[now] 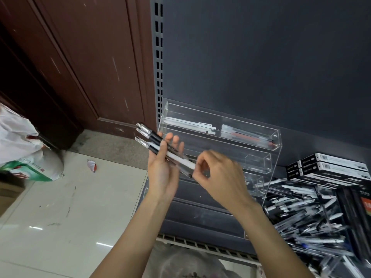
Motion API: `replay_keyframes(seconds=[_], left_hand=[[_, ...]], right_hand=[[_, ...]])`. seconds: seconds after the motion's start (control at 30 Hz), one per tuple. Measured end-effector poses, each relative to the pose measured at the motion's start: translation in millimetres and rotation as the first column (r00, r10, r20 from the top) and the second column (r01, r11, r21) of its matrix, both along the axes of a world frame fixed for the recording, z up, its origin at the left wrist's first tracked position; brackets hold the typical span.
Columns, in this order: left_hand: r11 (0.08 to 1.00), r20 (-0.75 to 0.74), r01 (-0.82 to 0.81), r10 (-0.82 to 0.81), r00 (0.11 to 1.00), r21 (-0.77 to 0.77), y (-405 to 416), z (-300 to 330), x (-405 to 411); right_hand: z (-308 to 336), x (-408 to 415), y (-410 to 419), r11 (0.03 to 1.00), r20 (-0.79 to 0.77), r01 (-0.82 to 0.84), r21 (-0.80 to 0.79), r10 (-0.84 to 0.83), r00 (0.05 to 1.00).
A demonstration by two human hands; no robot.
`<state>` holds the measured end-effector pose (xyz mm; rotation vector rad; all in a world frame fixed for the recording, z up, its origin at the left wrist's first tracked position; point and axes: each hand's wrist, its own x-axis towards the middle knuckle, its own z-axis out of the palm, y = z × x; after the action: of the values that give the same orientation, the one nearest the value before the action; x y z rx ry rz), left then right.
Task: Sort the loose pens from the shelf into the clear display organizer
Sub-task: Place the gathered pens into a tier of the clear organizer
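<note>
Left hand point(162, 173) grips a bundle of 3 pens point(160, 147), fingers curled round the barrels. The pens' long axis runs diagonally: clear tips point far-left, butt ends near-right. Right hand point(218, 173) pinches the near-right end of the bundle with thumb and forefinger, the other fingers curled. The bundle is held in the air just left of the clear display organizer point(257, 157), which stands on the shelf point(200, 219). Its far tier holds several pens lying left to right. Loose pens point(313, 213) lie heaped on the shelf at right, beside boxes point(329, 167).
</note>
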<state>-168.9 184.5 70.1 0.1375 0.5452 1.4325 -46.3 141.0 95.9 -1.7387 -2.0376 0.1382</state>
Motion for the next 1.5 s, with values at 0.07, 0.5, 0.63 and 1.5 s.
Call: replay_keyframes(seconds=[0.07,0.5,0.63,1.5], left_hand=[[1.000,-0.041,0.015,-0.014,0.999,0.010,-2.4,0.5,4.7],[0.995,-0.052,-0.012,0.007,0.999,-0.101,11.5,-11.9,-22.7],[0.989,-0.025,0.029,-0.033,0.999,-0.142,2.9,-12.9,-14.6],[0.992,-0.083,0.098,-0.105,0.991,-0.078,-5.2,-6.5,7.1]], right_hand=[[-0.5,1.1,0.0,0.997,-0.074,-0.059,-0.043,0.056,0.996],[33.6,81.0,74.9,0.981,0.228,0.119,0.155,-0.152,0.962],[17.6,57.8,119.5,0.999,0.526,-0.006,0.044,-0.018,0.850],[27.5,47.3,80.8,0.987,-0.111,-0.094,0.133,0.109,0.988]])
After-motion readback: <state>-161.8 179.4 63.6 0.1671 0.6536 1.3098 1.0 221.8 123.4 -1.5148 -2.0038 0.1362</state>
